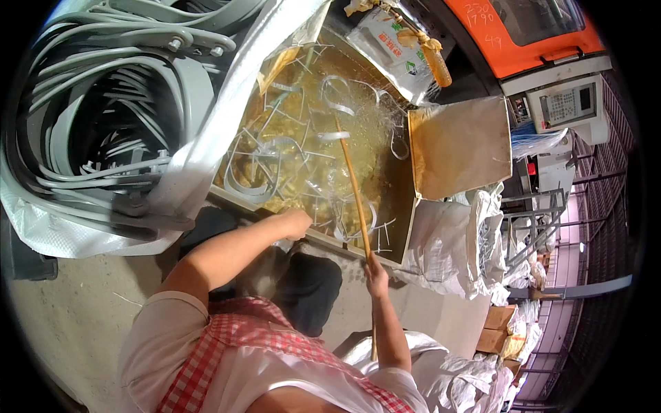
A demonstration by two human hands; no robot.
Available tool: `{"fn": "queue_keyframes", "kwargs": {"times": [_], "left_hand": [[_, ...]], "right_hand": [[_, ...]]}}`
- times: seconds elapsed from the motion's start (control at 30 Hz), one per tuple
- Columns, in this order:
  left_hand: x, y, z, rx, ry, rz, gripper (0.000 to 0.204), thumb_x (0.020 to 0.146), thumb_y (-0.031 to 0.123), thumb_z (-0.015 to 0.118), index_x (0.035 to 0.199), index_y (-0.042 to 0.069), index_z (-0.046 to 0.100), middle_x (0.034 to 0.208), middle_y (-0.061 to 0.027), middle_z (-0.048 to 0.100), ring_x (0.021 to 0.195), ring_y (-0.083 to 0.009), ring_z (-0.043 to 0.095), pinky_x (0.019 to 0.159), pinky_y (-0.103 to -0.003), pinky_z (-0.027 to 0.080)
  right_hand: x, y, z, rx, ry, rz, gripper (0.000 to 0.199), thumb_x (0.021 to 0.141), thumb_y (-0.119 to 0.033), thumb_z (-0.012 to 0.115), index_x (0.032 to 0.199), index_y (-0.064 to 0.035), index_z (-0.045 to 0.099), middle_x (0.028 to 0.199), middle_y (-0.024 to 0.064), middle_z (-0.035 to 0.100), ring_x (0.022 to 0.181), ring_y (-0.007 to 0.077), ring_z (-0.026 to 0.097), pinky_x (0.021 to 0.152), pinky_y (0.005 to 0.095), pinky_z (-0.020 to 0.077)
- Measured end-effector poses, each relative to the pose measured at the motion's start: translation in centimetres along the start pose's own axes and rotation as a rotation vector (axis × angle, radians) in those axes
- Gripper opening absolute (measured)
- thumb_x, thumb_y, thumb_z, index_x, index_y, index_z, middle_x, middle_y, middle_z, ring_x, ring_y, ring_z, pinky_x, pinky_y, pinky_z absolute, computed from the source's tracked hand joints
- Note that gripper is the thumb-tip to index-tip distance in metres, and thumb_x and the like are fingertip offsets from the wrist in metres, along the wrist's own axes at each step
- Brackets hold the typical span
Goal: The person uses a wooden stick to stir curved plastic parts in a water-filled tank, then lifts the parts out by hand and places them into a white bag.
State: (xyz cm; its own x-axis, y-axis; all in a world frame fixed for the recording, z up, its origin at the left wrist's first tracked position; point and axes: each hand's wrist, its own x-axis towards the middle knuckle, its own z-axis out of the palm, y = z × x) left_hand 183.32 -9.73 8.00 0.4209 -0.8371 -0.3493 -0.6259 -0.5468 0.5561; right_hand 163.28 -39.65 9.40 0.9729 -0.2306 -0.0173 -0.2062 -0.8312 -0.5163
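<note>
The right hand (376, 270) was closed around a long wooden stick (356, 184), its grip taken low on the shaft. From that hand the stick ran up toward 11 o'clock and ended in a metal tank (406, 227) of yellowish liquid (358, 69). The stick's lower end reached down past the hand, beside the right forearm.

The left hand (297, 223) lay at the tank's near rim, at about 9 o'clock from the right hand and a little higher. Whether its grip was open or closed could not be told, as the fingers were turned away from the camera.

Pale curved plastic strips (256, 180) and thin frame pieces lay scattered in the liquid, spread from 10 to 12 o'clock of the left hand. The stick's far end stood among them, near a white curved piece (334, 135) at the tank's middle.

At 9 to 10 o'clock of the tank, a big white woven sack (206, 144) stood open, packed with grey curved mouldings (103, 103). At 3 o'clock of the tank lay a flat brown board (460, 144), touching the tank's right edge. Below the board, white filled sacks (447, 248) were heaped. At 1 o'clock stood an orange machine (523, 34) with a grey control panel (568, 103) beneath it. The person wore a white shirt and a red checked apron (213, 344).
</note>
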Motion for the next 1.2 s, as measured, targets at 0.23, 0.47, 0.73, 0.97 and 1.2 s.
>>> {"fn": "queue_keyframes", "kwargs": {"times": [0.23,0.47,0.73,0.97,1.2], "left_hand": [[-0.6,0.0,-0.6,-0.017,0.005,-0.019,0.024,0.076,0.021,0.062,0.092,0.002,0.061,0.093,-0.0178,0.062,0.091,-0.0340,0.059,0.078,-0.043,0.046],[-0.3,0.1,-0.2,-0.023,0.024,0.022,0.025,0.076,0.019,0.062,0.094,0.002,0.062,0.092,-0.0178,0.062,0.091,-0.0332,0.059,0.078,-0.042,0.046],[0.3,-0.2,0.3,0.024,-0.002,0.021,0.026,0.075,0.022,0.063,0.093,0.002,0.062,0.092,-0.0167,0.062,0.091,-0.0330,0.058,0.078,-0.042,0.046],[-0.7,0.6,-0.6,-0.038,0.016,0.004,0.025,0.075,0.021,0.062,0.093,0.004,0.062,0.093,-0.0172,0.062,0.090,-0.0336,0.059,0.078,-0.043,0.046],[-2.1,0.0,-2.6,-0.032,0.019,-0.044,0.028,0.075,0.021,0.062,0.095,0.002,0.061,0.096,-0.0191,0.061,0.092,-0.0348,0.058,0.077,-0.044,0.046]], "right_hand": [[6.7,-7.2,1.7,0.654,-0.069,0.348,0.046,0.089,-0.012,0.049,0.134,-0.0106,0.037,0.068,-0.0017,0.048,0.043,0.0034,0.037,0.036,0.0184,0.0301],[10.6,-8.3,-1.5,0.936,0.000,0.596,0.042,0.090,-0.014,0.047,0.131,-0.0166,0.039,0.061,-0.0022,0.042,0.040,0.0058,0.032,0.035,0.0189,0.0273],[6.5,-5.7,-3.6,0.691,-0.064,0.589,0.041,0.091,-0.012,0.042,0.131,-0.0164,0.040,0.062,-0.0011,0.044,0.038,0.0075,0.037,0.034,0.0214,0.0321],[0.4,-7.6,-5.8,0.533,-0.014,0.567,0.046,0.091,-0.012,0.044,0.136,-0.0126,0.032,0.066,-0.0001,0.048,0.040,0.0055,0.039,0.033,0.0207,0.0328],[-3.7,-3.4,-4.5,0.580,0.159,0.525,0.048,0.090,-0.006,0.047,0.136,-0.0111,0.033,0.080,-0.0029,0.051,0.058,0.0023,0.041,0.042,0.0147,0.0306]]}}
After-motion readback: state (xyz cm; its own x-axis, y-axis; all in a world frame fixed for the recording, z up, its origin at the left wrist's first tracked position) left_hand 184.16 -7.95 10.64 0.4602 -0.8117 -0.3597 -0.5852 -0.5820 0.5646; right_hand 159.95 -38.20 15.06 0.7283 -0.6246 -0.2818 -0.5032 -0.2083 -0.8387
